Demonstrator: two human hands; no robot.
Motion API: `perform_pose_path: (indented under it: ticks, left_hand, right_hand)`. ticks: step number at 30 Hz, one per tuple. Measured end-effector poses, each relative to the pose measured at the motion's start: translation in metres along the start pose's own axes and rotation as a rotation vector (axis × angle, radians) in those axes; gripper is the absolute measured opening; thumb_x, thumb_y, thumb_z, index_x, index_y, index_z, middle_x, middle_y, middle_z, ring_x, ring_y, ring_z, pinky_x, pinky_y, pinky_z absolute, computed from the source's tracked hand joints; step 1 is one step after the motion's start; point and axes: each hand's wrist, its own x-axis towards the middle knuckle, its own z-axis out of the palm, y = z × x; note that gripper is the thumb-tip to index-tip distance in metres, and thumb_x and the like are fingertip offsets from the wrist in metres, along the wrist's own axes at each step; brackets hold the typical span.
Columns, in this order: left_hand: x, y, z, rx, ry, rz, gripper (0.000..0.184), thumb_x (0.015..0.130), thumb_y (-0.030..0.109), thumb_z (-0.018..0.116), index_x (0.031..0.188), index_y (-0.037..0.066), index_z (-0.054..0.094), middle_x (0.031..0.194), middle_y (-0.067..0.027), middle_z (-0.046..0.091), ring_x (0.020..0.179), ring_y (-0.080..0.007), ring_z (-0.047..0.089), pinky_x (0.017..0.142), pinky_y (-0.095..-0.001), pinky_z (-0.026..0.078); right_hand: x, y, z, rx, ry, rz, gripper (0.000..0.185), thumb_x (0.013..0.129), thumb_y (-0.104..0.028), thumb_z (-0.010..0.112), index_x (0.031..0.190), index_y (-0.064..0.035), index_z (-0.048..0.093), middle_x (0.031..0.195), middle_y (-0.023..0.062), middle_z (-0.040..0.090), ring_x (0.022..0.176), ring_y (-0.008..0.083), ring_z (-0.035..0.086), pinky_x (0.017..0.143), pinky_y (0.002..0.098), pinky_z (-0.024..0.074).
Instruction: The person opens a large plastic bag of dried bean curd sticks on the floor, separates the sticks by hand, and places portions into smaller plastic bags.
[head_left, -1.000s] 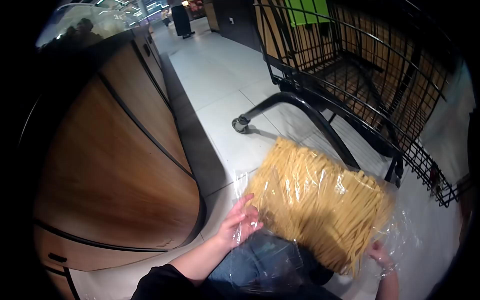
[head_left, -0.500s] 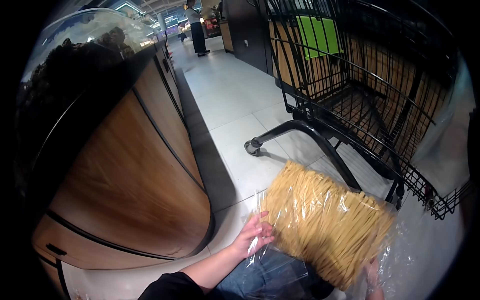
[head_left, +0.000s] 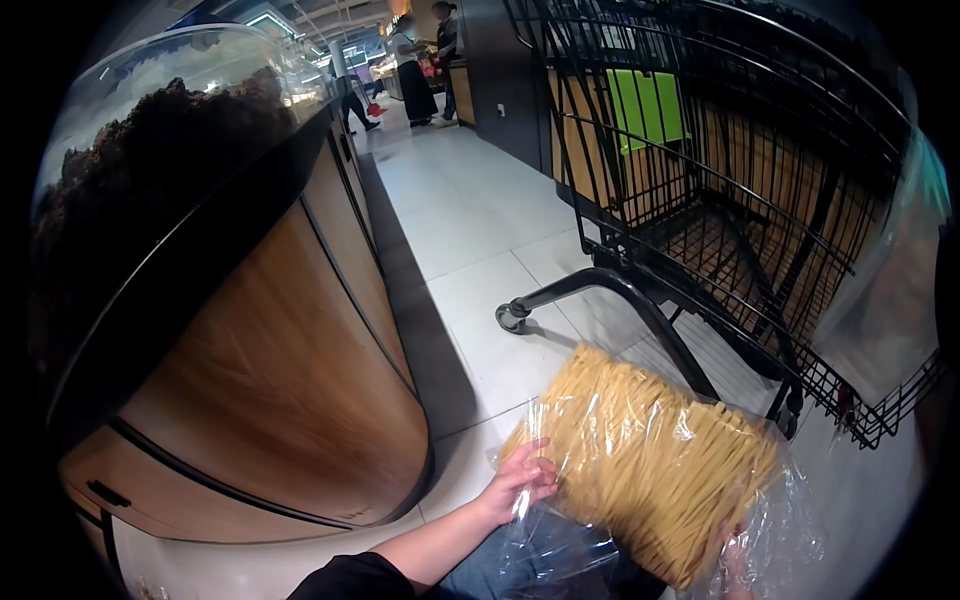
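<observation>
A clear plastic bag full of yellow dried noodle strips (head_left: 650,455), perhaps dried tofu sticks, lies tilted in front of me, low in the view. At its left edge my left hand (head_left: 522,482) grips the loose plastic, fingers curled against the bag. My right hand (head_left: 737,560) is at the lower right side of the bag, mostly behind crinkled film; it seems to support the bag from that side, and its fingers show only in part. My jeans show through the clear film below.
A black wire shopping cart (head_left: 735,215) with a green panel (head_left: 648,110) stands ahead on the right, its caster (head_left: 511,318) on the tiled floor. A plastic bag (head_left: 880,310) hangs at its side. On the left is a rounded wooden counter (head_left: 270,400) under dark goods. Several people stand or walk far back.
My view has tilted up slightly, so the cart and bag appear lower. More people are visible in the distance. Both hands keep hold of the bag.
</observation>
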Motion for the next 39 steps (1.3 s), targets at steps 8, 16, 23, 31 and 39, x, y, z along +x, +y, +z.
perform_pose_path:
  ticks: [8,16,23,31,39]
  left_hand:
    - [0.0,-0.002,-0.003,0.001,-0.002,-0.003,0.054,0.077,0.01,0.055,0.123,0.01,0.028,0.094,-0.0086,0.052,0.083,-0.0153,0.053,0.079,-0.0336,0.043]
    - [-0.002,-0.002,-0.002,0.023,0.016,-0.005,0.055,0.077,0.01,0.055,0.124,0.01,0.027,0.094,-0.0086,0.052,0.082,-0.0143,0.053,0.078,-0.0324,0.044]
    - [-0.004,-0.004,0.001,0.064,0.046,-0.009,0.053,0.077,0.01,0.054,0.123,0.01,0.028,0.094,-0.0084,0.052,0.081,-0.0144,0.053,0.077,-0.0317,0.044]
    - [-0.008,-0.001,0.002,0.047,0.079,-0.002,0.051,0.077,0.009,0.054,0.122,0.01,0.029,0.093,-0.0085,0.053,0.079,-0.0146,0.053,0.075,-0.0311,0.044]
    - [-0.009,-0.002,-0.004,0.065,0.124,-0.007,0.051,0.075,0.008,0.055,0.121,0.012,0.032,0.09,-0.0075,0.053,0.079,-0.0157,0.054,0.071,-0.0329,0.047]
  right_hand:
    - [-0.011,0.001,-0.004,-0.004,-0.011,0.011,0.053,0.071,-0.01,0.058,0.118,-0.002,0.034,0.106,0.0098,0.05,0.092,0.0188,0.051,0.077,0.0303,0.043]
    - [-0.012,-0.002,0.008,0.008,-0.02,-0.003,0.051,0.072,-0.011,0.057,0.117,-0.0022,0.036,0.103,0.0097,0.051,0.089,0.0187,0.051,0.076,0.0303,0.0434]
    - [-0.019,-0.006,0.007,0.003,-0.002,-0.013,0.048,0.072,-0.011,0.056,0.116,-0.0023,0.038,0.101,0.0095,0.053,0.088,0.0186,0.052,0.075,0.0304,0.0437]
    - [-0.02,-0.019,0.003,-0.013,0.014,-0.031,0.046,0.073,-0.011,0.055,0.115,-0.0025,0.04,0.099,0.0093,0.054,0.085,0.0185,0.053,0.075,0.0304,0.0441]
    - [-0.017,-0.028,0.01,0.017,0.011,-0.059,0.043,0.073,-0.011,0.054,0.113,-0.0027,0.042,0.096,0.0092,0.056,0.083,0.0184,0.054,0.074,0.0305,0.0444]
